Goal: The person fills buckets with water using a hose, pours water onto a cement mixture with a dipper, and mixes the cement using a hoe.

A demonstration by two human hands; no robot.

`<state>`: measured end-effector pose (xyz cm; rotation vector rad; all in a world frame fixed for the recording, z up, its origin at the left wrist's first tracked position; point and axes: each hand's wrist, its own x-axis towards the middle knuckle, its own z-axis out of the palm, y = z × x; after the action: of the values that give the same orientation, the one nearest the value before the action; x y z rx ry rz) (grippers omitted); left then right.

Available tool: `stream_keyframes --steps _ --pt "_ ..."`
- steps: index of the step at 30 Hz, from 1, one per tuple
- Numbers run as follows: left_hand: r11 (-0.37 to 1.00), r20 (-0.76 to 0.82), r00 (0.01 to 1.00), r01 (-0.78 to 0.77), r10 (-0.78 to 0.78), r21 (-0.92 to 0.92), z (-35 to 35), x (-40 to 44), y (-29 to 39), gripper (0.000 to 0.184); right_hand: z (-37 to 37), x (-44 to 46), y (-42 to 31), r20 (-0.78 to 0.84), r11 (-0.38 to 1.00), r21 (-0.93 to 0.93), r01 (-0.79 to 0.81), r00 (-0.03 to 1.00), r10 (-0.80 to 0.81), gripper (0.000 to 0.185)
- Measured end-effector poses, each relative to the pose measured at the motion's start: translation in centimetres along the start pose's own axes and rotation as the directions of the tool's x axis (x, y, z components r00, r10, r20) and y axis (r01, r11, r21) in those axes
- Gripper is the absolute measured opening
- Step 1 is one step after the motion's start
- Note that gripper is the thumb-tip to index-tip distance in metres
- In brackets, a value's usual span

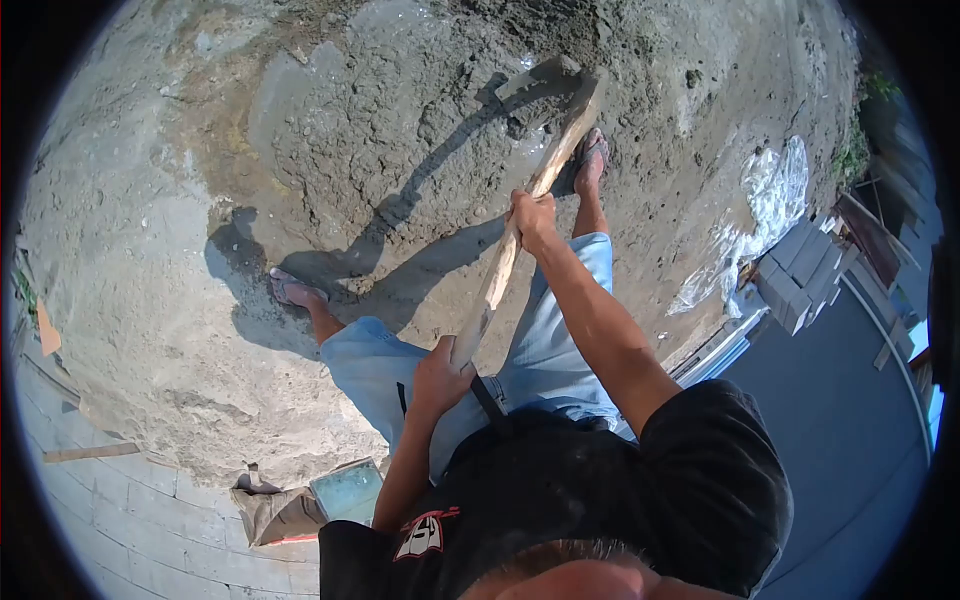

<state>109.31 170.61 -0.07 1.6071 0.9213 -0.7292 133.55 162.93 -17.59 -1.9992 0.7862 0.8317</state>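
Note:
A hoe with a long, pale wooden handle [497, 275] slants across the view from my waist up to the mortar. Near the handle's butt end, in front of my thighs, my left hand [441, 380] is wrapped round the wood. Farther along, about halfway up, my right hand [532, 217] grips the same handle. The hoe's metal blade [538, 83] is at the far end, low over or in the wet grey mortar [420, 130]; I cannot tell how deep. My sandalled right foot [591, 160] stands close beside the blade end.
My left foot [297, 290] is at the mortar's near edge. Crumpled plastic sheeting [770, 200] and stacked grey blocks [797, 275] lie to the right. A torn paper bag [285, 515] and a bluish container [347, 492] sit by the block wall [140, 515] at lower left.

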Motion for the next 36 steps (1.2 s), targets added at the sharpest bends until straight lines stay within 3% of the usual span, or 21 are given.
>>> stream_keyframes --steps 3,5,7,9,10,14,17,19,23,26,27,28,30,32,33,34,35,36 --pt "0.998 0.001 0.999 -0.045 0.045 -0.044 1.2 7.1 1.4 0.040 -1.2 6.2 -5.5 -0.037 0.995 -0.102 -0.006 0.999 0.003 0.017" --pt "0.996 0.016 0.999 -0.034 0.036 -0.081 1.4 7.2 0.6 0.039 0.2 6.1 -3.1 -0.020 0.992 -0.122 -0.024 1.000 0.022 0.018" --pt "0.998 0.007 0.998 0.055 -0.055 -0.015 -0.9 2.8 -2.3 0.038 3.5 3.0 2.6 0.028 0.971 -0.173 -0.168 0.984 0.175 0.018" --pt "0.985 -0.008 0.986 0.169 -0.169 0.029 -3.5 -3.2 -4.5 0.039 6.9 -2.6 9.3 0.161 0.961 -0.097 -0.260 0.948 0.273 0.017" --pt "0.971 -0.006 0.972 0.237 -0.237 0.041 -4.3 -6.2 -4.9 0.040 8.4 -5.7 11.4 0.143 0.934 -0.117 -0.338 0.925 0.352 0.016" --pt "0.927 -0.058 0.927 0.368 -0.371 -0.069 -3.0 -15.7 -5.3 0.042 8.8 -14.7 13.1 0.225 0.936 -0.149 -0.318 0.911 0.345 0.015" --pt "0.910 -0.082 0.919 0.363 -0.385 -0.200 -1.9 -16.6 -5.2 0.043 8.2 -16.2 9.6 0.331 0.974 -0.187 -0.129 0.925 0.186 0.014" --pt "0.933 -0.160 0.944 0.241 -0.290 -0.268 -1.6 -14.7 -5.1 0.042 9.2 -14.7 6.1 0.386 0.987 -0.159 -0.005 0.920 0.067 0.014" --pt "0.931 -0.214 0.960 0.099 -0.182 -0.351 -0.6 -4.4 -3.1 0.039 13.1 -9.1 -4.0 0.423 0.938 -0.175 0.300 0.883 -0.204 0.014" --pt "0.883 -0.179 0.952 0.145 -0.247 -0.447 1.2 -0.1 -1.6 0.040 15.0 -5.4 -5.6 0.498 0.874 -0.282 0.397 0.839 -0.220 0.014" --pt "0.847 -0.132 0.936 0.228 -0.326 -0.480 1.8 -1.1 -0.5 0.041 15.0 -5.0 -5.2 0.510 0.841 -0.331 0.429 0.831 -0.222 0.015" --pt "0.815 -0.102 0.915 0.292 -0.390 -0.501 2.1 -1.2 0.4 0.041 15.1 -3.7 -2.1 0.532 0.843 -0.356 0.403 0.829 -0.172 0.017" --pt "0.816 -0.162 0.902 0.270 -0.400 -0.511 4.9 -4.5 0.5 0.042 13.9 -5.5 2.3 0.503 0.832 -0.504 0.232 0.862 0.064 0.017" --pt "0.809 -0.237 0.878 0.239 -0.417 -0.537 6.0 -5.6 2.0 0.043 12.4 -5.0 5.9 0.551 0.785 -0.608 0.115 0.774 0.313 0.019" --pt "0.803 -0.200 0.868 0.303 -0.455 -0.514 6.5 -5.8 3.6 0.043 10.8 -4.4 7.1 0.562 0.766 -0.629 0.135 0.759 0.328 0.019" --pt "0.809 -0.186 0.859 0.346 -0.477 -0.476 5.9 -5.2 4.1 0.043 11.3 -3.9 7.1 0.509 0.767 -0.640 0.052 0.776 0.372 0.023" --pt "0.807 -0.211 0.850 0.338 -0.483 -0.484 5.4 -4.8 3.9 0.043 12.3 -3.3 7.3 0.451 0.766 -0.642 -0.038 0.789 0.417 0.028" --pt "0.811 -0.214 0.848 0.343 -0.484 -0.474 4.9 -4.7 3.3 0.043 13.3 -3.2 7.6 0.466 0.767 -0.641 -0.023 0.783 0.412 0.028"
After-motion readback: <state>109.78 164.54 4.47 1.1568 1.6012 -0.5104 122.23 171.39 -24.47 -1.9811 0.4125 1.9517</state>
